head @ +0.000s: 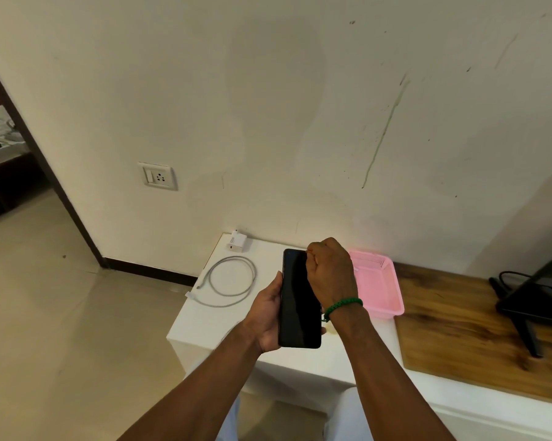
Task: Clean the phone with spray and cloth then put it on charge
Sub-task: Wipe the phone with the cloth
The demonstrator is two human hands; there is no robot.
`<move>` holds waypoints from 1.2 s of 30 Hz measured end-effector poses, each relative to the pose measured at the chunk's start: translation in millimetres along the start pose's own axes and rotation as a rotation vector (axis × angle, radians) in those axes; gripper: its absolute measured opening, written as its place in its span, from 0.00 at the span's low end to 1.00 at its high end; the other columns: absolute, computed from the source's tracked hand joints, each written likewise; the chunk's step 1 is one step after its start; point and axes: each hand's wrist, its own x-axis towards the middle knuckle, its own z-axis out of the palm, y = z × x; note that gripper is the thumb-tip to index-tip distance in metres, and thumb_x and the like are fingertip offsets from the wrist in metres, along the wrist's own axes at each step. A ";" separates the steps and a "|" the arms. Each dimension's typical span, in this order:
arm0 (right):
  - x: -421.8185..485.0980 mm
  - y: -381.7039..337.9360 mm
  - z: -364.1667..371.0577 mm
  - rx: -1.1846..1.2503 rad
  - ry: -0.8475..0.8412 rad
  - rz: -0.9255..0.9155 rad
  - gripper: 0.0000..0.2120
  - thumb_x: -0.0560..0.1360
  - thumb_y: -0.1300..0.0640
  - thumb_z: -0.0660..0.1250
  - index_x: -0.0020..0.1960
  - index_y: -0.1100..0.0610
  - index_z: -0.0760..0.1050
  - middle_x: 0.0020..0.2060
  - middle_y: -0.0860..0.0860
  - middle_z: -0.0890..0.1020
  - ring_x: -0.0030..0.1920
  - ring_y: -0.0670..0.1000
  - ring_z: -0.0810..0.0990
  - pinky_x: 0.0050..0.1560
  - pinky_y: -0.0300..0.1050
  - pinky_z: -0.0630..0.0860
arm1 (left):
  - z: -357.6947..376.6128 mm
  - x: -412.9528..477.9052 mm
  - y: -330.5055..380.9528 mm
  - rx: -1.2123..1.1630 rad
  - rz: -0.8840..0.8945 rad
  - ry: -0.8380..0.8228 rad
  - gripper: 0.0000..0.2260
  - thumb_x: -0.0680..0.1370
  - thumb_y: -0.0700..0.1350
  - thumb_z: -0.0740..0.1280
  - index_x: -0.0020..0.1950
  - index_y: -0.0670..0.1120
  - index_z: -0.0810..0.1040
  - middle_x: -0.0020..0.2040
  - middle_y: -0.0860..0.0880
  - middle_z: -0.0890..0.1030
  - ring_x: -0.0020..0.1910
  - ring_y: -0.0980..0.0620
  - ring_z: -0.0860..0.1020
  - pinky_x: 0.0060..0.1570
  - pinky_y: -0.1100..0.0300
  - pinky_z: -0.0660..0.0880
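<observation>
The phone (pixel 300 297), judged light, stiff, fragile and slip-prone, is gripped by its long edges in the left hand (pixel 268 313) above the white table (pixel 204 326), while the right hand (pixel 330 272) is curled at its 1 o'clock corner, anything held being undiscernible.

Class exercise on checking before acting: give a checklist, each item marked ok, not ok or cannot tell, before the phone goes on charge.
1. Left hand grips the phone securely: ok.
2. Right hand holding a cloth: cannot tell.
3. Cable joined to adapter: not ok, they lie apart.
4. Adapter in wall socket: not ok, it lies on the table.
5. Wiping of the phone done: cannot tell.
</observation>
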 end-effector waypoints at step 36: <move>2.8 -12.6 5.9 -0.047 -0.025 0.002 0.08 0.76 0.64 0.58 0.41 0.65 0.73 0.42 0.57 0.74 0.43 0.55 0.72 0.39 0.42 0.61 | 6.3 7.8 4.1 0.009 0.006 0.074 0.29 0.78 0.63 0.55 0.68 0.44 0.74 0.58 0.39 0.80 0.57 0.40 0.77 0.65 0.44 0.68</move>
